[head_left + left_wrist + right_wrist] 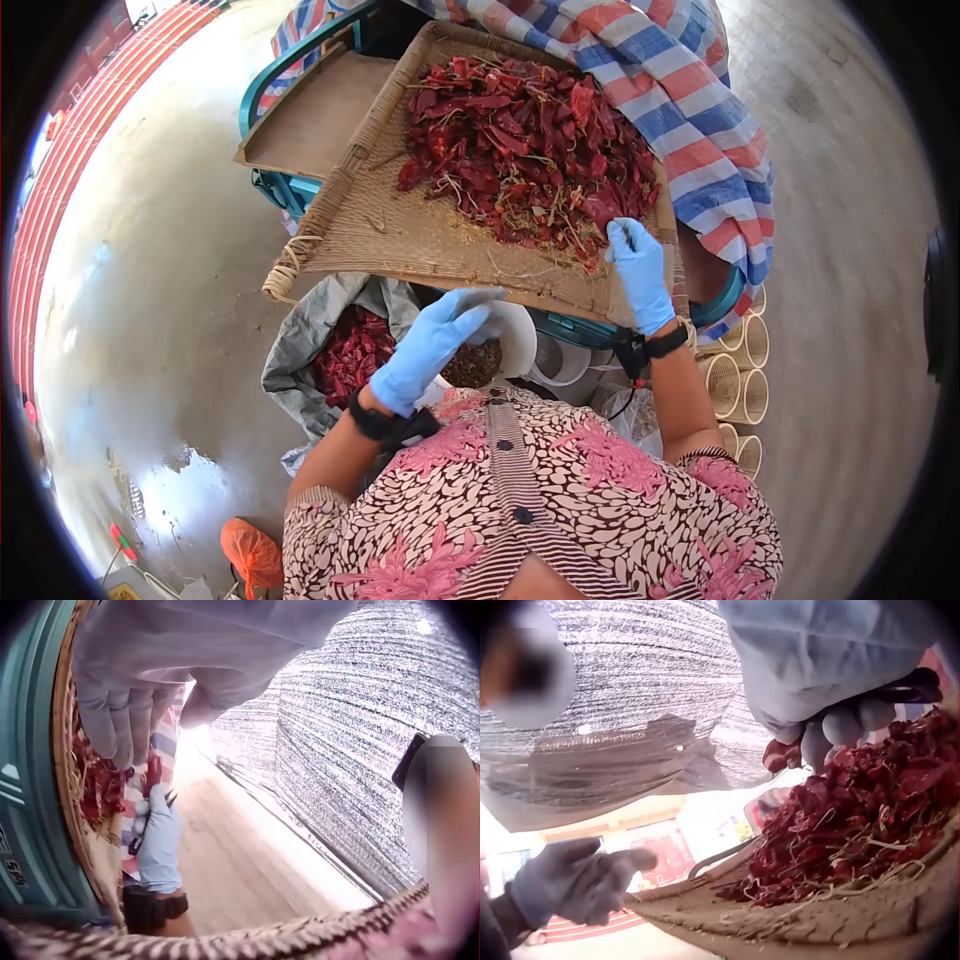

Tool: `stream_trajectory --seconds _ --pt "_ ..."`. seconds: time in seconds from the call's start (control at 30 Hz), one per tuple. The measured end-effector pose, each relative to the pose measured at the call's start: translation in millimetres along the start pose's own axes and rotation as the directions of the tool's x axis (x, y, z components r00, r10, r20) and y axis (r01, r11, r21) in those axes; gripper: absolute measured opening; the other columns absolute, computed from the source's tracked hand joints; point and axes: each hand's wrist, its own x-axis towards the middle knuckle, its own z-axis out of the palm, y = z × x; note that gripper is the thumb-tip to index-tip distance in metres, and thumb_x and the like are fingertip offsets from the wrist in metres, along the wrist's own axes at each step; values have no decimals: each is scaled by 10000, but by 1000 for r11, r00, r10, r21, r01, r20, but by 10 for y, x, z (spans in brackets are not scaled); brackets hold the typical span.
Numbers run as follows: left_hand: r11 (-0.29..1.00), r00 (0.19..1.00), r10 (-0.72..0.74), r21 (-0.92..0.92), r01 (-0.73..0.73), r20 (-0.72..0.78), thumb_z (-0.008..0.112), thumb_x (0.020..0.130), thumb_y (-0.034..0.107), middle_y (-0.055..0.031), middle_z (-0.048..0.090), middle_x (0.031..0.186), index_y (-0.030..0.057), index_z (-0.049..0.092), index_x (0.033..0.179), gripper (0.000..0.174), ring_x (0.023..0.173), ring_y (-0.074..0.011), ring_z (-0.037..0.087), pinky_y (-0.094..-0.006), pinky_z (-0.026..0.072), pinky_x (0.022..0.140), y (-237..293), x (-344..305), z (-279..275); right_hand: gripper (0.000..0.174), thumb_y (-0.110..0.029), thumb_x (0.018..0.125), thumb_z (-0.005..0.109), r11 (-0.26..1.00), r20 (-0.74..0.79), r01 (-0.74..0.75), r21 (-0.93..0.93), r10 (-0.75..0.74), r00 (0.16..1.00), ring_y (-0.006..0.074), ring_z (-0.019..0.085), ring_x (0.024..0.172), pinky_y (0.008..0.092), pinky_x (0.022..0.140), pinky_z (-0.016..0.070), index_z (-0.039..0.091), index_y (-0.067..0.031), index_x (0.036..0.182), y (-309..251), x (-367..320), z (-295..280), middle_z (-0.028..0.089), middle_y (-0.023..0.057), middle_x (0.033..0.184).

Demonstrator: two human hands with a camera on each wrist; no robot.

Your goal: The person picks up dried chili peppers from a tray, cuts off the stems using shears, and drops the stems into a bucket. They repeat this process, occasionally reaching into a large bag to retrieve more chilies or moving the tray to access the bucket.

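Note:
A heap of dried red chili peppers [520, 140], with pale stems and bits among them, lies on a large woven tray [370, 215]. At the tray's near right edge, my gloved right hand [640, 272] has its fingers curled. The right wrist view shows the dark loop handle of scissors [924, 684] in that hand, and a red chili piece [782, 755] at its fingertips. Over a white bucket [517, 340] just below the tray hovers my gloved left hand [430, 345], fingers extended and holding nothing. Dark scraps [472, 365] lie inside the bucket.
A grey sack [290, 355] of red chili pieces stands to the left of the bucket. Another white container [570, 365] is at its right. Several cream baskets [745, 370] sit on the floor at right. Striped cloth [690, 110] drapes behind the tray.

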Motion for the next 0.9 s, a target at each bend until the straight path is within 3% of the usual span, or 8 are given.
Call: stream_trajectory --seconds 0.13,0.27,0.37,0.43,0.53,0.67,0.8,0.9 --pt "961 1000 17 -278 -18 -5 516 1004 267 -91 635 1168 24 513 1299 382 1025 -189 625 -327 493 907 61 705 357 169 -183 880 694 821 -21 371 -433 -421 907 187 645 593 301 554 494 690 -113 1034 -252 -236 358 678 82 733" --pt "888 995 77 -449 -99 -67 513 1006 256 -84 621 1158 34 520 1243 325 1030 -195 618 -362 504 904 -194 1051 357 251 -146 825 727 818 -41 471 -332 -511 859 246 684 680 319 603 532 693 -154 1074 -400 -377 665 700 103 867" --pt "876 977 188 -433 -211 -97 499 1010 231 -86 612 1162 31 524 1223 293 1038 -200 612 -377 511 905 -202 960 321 280 -97 860 707 972 24 229 45 -230 973 135 670 776 274 717 540 649 -53 1130 -449 -456 704 713 70 984" --pt "860 968 240 -448 -245 -69 494 1005 193 -93 612 1159 26 530 1214 269 1048 -210 609 -386 506 921 -151 806 276 252 -60 911 652 931 144 34 364 -93 985 81 616 863 241 785 524 612 15 1148 -482 -514 690 680 46 1059" --pt "785 939 343 -555 -276 18 517 992 202 -119 602 1208 1 499 1282 353 1089 -226 599 -396 488 951 -134 651 220 211 -57 934 617 865 352 -192 464 19 936 60 592 786 205 693 489 621 -6 1138 -630 -547 540 671 29 1012" --pt "870 935 338 -344 -355 -110 531 983 253 -178 568 1290 -56 412 1374 512 1149 -249 580 -382 463 987 -100 463 52 182 -71 952 595 854 501 -304 423 59 863 32 545 710 181 587 424 632 -18 1122 -728 -569 413 632 -11 898" --pt "946 919 313 -14 -325 -241 499 1006 201 -157 630 1174 -20 463 1350 411 1059 -180 603 -288 485 921 39 177 -25 184 -64 947 598 891 591 -274 361 8 807 29 533 696 184 599 430 639 -17 1120 -724 -704 521 599 -26 811" --pt "919 884 372 244 -309 -282 569 969 133 -90 653 1071 13 577 1240 296 964 -120 591 -246 482 857 -59 62 -36 194 -128 885 695 977 639 -89 195 -58 767 30 464 659 206 590 412 665 -33 1052 -669 -764 616 553 -46 749"
